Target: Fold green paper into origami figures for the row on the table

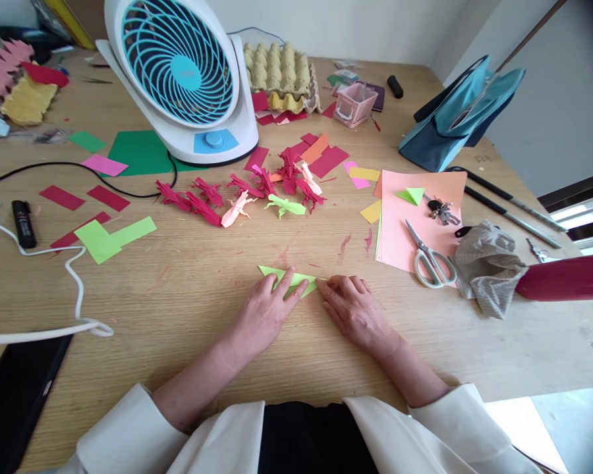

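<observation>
A folded light-green paper (279,275) lies flat on the wooden table (202,276) in front of me. My left hand (267,306) rests on it, fingers spread and pressing its middle and lower edge. At the paper's right tip, my right hand (353,309) has its fingers pressed together, with the tip at the thumb and index finger. Beyond the hands stand several folded paper figures, among them a light-green one (285,206), a pale pink one (236,209) and red ones (202,207).
A white fan (217,141) stands behind the figures. White-handled scissors (429,263) and keys (443,210) lie on pink sheets (395,230) at right, beside a grey cloth (489,263) and a red bottle (568,278). Left are green scraps (99,241), a black marker (24,224) and a white cable (76,283).
</observation>
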Motion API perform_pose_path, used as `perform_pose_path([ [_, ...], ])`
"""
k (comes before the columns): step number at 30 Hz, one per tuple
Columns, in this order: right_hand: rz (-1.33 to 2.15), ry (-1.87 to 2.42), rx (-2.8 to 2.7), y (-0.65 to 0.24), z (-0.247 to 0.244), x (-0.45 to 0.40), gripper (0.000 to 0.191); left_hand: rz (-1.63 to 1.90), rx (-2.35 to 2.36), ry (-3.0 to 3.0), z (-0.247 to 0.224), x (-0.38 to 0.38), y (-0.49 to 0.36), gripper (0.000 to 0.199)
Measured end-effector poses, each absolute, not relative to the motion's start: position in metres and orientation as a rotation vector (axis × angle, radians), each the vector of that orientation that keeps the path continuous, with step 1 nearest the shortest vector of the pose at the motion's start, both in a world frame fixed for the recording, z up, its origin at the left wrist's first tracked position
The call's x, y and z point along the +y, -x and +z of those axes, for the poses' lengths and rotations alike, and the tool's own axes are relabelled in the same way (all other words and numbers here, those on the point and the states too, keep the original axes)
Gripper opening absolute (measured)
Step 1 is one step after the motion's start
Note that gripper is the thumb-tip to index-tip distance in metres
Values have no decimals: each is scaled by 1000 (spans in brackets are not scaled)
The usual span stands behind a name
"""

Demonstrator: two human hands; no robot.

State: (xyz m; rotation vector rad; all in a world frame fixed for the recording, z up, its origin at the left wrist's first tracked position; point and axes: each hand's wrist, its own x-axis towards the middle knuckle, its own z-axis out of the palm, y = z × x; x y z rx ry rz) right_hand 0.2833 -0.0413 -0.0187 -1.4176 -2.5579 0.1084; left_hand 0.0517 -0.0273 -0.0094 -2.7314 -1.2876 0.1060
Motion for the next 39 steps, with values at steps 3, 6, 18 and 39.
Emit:
perform_pose_path([
  [3, 104, 1439, -2555, -283, -19, -41, 40, 105, -1286, 2734, -10, -27, -52, 66],
  [6, 94, 1454, -2554, -283, -19, -41, 42, 106, -1294, 2734, -10, -27, -53, 65],
  [18, 0, 1580, -2495, -278, -18, -46, 41, 21, -1347, 2737, -10, -31, -52, 50],
  [39, -155, 1705, -2447, -247, -7, -56, 47, 22, -1505, 2712, -5, -47, -32, 46],
])
